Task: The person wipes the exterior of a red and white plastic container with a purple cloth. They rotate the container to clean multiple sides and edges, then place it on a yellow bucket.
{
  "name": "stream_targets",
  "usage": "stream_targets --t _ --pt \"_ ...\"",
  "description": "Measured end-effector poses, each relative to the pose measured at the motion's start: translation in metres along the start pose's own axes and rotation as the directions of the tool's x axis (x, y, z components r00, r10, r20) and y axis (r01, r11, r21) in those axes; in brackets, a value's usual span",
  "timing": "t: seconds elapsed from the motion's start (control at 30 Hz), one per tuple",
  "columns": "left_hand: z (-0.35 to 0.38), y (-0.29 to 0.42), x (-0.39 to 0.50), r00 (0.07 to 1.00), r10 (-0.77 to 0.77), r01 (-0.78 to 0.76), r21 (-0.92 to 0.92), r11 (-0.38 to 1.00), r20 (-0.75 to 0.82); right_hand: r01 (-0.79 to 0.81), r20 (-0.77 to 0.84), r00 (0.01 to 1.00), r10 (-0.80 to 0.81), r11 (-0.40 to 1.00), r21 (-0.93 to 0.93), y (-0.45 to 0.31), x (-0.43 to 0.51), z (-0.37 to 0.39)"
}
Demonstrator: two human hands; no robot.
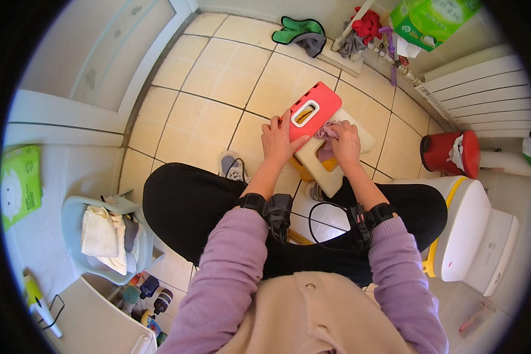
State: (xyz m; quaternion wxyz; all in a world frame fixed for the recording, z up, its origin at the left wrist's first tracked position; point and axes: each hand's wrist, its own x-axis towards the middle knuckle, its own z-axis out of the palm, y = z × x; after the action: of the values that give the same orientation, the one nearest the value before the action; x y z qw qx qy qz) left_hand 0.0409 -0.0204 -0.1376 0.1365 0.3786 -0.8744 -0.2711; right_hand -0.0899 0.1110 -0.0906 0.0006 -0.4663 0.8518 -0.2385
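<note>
My left hand (276, 139) grips the near end of a red plastic panel (327, 105), its thumb along the lower edge. A white rim (305, 113) surrounds the panel's oval slot. Pinched in the fingers of my right hand (346, 144) is a crumpled mauve cloth (325, 130), pressed to the panel's right edge. Beneath both lies a cream plastic part (319, 176) with a cut-out, tilted between my knees. Mauve cloth also shows through that cut-out. A yellow-orange piece (302, 170) shows under the cream part; whether these parts are joined is hidden.
Tiled floor (212, 97) spreads ahead. A red bin (450, 154), a white toilet (462, 230) and a radiator (478, 95) line the right. At left stand a pale blue basin (73, 230) with folded towels and several bottles (163, 301). A green-grey cloth (301, 33) lies by the far wall.
</note>
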Motion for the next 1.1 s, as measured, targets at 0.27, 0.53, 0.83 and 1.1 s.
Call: stream_targets --t 0.27,0.53,0.83,1.1 --pt "0.001 -0.002 0.0 1.0 0.013 -0.014 -0.023 1.0 -0.01 0.215 0.028 0.973 -0.228 0.948 0.235 -0.013 -0.03 0.015" --pt "0.002 -0.001 0.001 1.0 -0.018 0.018 -0.021 1.0 0.004 0.088 0.02 0.996 -0.087 0.994 -0.069 -0.01 -0.022 0.017" --pt "0.0 0.003 0.001 1.0 -0.028 0.028 -0.048 0.998 0.014 -0.035 0.018 0.999 0.034 0.997 0.065 0.0 -0.006 0.012" --pt "-0.001 0.001 0.0 1.0 -0.02 0.02 -0.042 0.999 0.004 0.044 0.047 0.998 -0.052 0.987 0.156 -0.012 -0.024 0.012"
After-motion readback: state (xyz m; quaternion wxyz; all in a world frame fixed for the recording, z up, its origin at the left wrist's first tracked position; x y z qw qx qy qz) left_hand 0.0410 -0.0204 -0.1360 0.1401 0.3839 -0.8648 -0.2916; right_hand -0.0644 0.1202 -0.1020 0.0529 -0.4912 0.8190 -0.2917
